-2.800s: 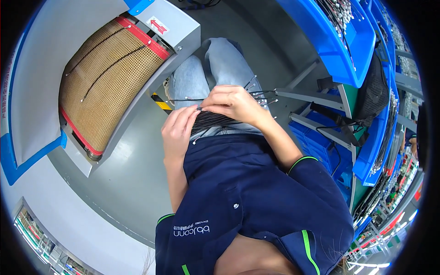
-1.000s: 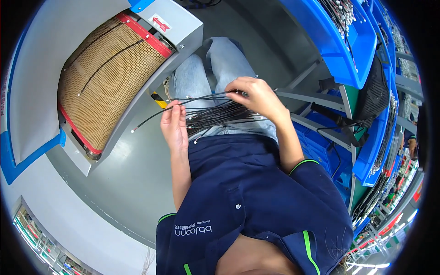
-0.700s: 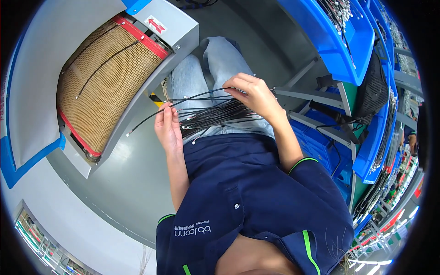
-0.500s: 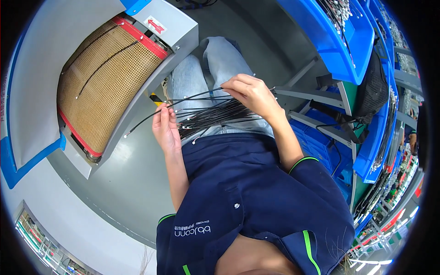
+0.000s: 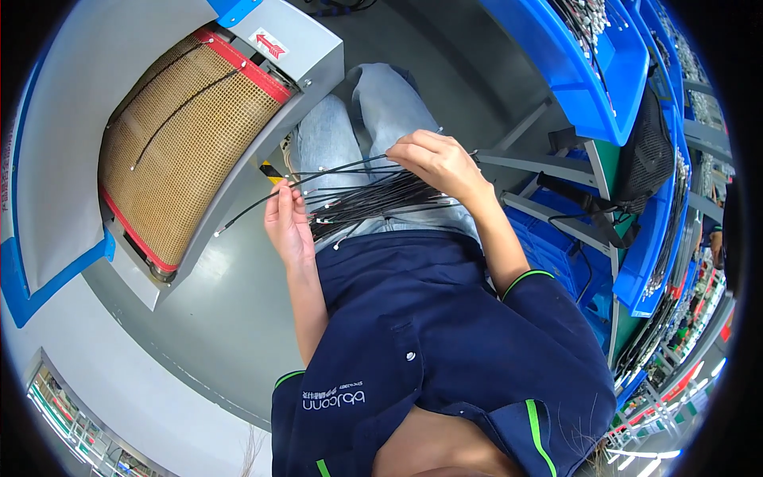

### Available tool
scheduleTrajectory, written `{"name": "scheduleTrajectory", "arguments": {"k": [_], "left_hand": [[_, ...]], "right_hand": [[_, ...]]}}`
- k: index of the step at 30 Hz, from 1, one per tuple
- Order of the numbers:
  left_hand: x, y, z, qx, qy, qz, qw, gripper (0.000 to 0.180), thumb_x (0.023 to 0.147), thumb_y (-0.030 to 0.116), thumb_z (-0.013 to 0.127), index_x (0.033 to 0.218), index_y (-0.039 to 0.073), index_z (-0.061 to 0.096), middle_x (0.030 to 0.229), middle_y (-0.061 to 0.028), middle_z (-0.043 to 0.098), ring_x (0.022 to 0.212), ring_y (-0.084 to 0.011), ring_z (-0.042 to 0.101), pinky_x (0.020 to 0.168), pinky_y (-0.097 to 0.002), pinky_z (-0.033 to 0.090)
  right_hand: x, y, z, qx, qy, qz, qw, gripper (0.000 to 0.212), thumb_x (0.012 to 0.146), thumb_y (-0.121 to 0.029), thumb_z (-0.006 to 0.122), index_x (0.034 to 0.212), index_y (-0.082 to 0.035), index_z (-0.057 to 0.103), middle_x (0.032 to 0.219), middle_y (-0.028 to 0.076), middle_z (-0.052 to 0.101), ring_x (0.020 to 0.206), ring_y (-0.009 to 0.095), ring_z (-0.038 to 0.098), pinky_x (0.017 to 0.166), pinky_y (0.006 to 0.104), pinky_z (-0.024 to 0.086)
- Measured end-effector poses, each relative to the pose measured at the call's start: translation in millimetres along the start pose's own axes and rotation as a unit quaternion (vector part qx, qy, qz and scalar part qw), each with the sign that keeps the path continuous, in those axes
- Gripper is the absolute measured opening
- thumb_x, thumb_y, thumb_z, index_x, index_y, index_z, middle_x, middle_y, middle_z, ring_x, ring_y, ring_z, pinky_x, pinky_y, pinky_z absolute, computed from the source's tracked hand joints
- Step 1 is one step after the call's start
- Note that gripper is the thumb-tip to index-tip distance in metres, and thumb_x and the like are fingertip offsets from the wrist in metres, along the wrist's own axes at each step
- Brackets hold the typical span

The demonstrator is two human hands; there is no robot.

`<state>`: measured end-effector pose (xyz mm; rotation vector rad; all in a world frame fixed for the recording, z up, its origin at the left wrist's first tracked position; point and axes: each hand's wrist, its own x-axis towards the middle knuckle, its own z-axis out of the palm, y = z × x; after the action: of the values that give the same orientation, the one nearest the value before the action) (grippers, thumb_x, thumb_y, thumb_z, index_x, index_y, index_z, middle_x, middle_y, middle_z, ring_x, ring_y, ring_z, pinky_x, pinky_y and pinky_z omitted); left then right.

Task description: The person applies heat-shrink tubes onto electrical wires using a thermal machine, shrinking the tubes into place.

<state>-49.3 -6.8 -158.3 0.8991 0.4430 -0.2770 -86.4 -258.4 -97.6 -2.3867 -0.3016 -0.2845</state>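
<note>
A thin black cable [image 5: 343, 168] with a small white connector at its left end runs between my two hands. My left hand [image 5: 288, 219] pinches it near the left, and the connector end sticks out past the fingers. Farther right, my right hand [image 5: 433, 161] grips the same cable with its fingers pressed together; its other end is hidden there. Across my lap lies a bundle of similar black cables [image 5: 373, 201] with white connectors, below and between the hands.
On the left stands a machine with a tan mesh conveyor belt [image 5: 191, 119], red-edged, carrying a few black cables [image 5: 179, 111]. Blue bins [image 5: 592, 95] of cables line a rack on the right. A black mesh bag [image 5: 648, 151] hangs beside them.
My right hand has shifted very slightly right and down along with the cable. The left hand stays in place. Cables on the belt have crept slightly.
</note>
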Motion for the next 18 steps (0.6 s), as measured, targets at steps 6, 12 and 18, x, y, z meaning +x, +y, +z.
{"name": "scheduleTrajectory", "arguments": {"k": [6,12,18], "left_hand": [[0.7,0.1,-2.0,-0.004,-0.003,0.001,1.000,0.017,0.091,0.006,0.058,0.105,-0.003,0.060,0.092,-0.0065,0.062,0.080,-0.0092,0.059,0.070,-0.0193,0.051],[1.3,0.5,-4.1,-0.002,-0.009,-0.007,1.000,0.017,0.090,0.006,0.059,0.105,-0.003,0.060,0.092,-0.0064,0.062,0.080,-0.0095,0.059,0.070,-0.0192,0.051],[0.2,0.9,-7.0,-0.005,-0.011,-0.002,1.000,0.017,0.090,0.005,0.059,0.105,-0.003,0.060,0.093,-0.0067,0.062,0.080,-0.0096,0.060,0.070,-0.0192,0.051]], "right_hand": [[-0.8,4.8,4.6,0.060,-0.013,0.013,0.998,0.009,0.076,-0.005,0.068,0.082,-0.004,0.061,0.077,0.006,0.060,0.070,0.023,0.061,0.062,0.0328,0.050],[0.9,7.2,1.1,0.086,-0.037,0.012,0.996,0.009,0.076,-0.004,0.069,0.082,-0.004,0.062,0.076,0.006,0.061,0.067,0.022,0.061,0.058,0.0319,0.049],[2.1,6.1,1.9,0.092,-0.025,0.014,0.995,0.008,0.076,-0.004,0.070,0.081,-0.004,0.064,0.075,0.006,0.062,0.066,0.022,0.061,0.058,0.0312,0.049]]}}
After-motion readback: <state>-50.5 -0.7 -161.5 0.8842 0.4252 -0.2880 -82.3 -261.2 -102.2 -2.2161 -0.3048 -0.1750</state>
